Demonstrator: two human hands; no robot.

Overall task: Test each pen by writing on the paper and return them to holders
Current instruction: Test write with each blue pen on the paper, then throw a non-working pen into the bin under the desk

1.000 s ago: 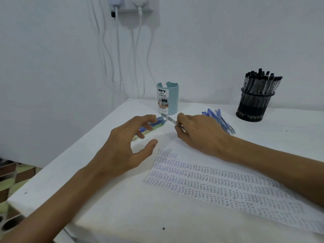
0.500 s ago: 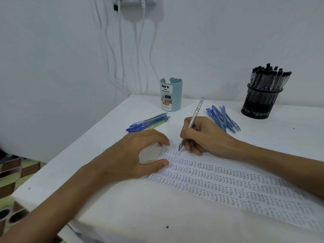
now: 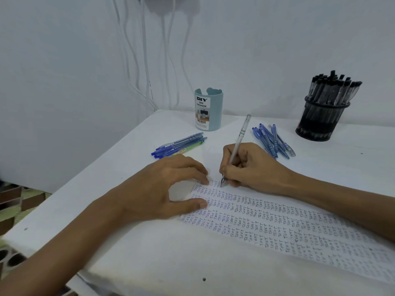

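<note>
Two bare hands are resting at the left end of the paper [image 3: 277,227], a long white sheet that is lying flat on the white table [image 3: 149,253] and is showing rows and rows of the small word TEST. The right hand [image 3: 254,167] is pinching a clear pen [image 3: 240,137] between its thumb and bent fingers. The pen is leaning up and away from the paper, and its dark tip is touching the paper at the top left corner, right beside some of the written words.

The left hand [image 3: 162,189] is sitting on the left end of the paper with its thumb and fingers spread apart like an arch. Its thumb tip and a fingertip are pressing down on the paper, and it is holding nothing.

Just past the paper's left end, a bunch of blue pens [image 3: 179,145] is lying on the table. Behind the paper, past the right hand, another bunch of blue pens [image 3: 273,139] is lying in a loose heap.

Farther behind the paper, a light blue holder [image 3: 208,110] is standing by the wall, with DIY DESK ORGANIZER on its label. I cannot tell what is inside it. Far behind the paper on the right, a black mesh holder [image 3: 320,122] is standing full of black pens [image 3: 335,88]. White cables [image 3: 145,50] are hanging down the wall behind the paper.
</note>
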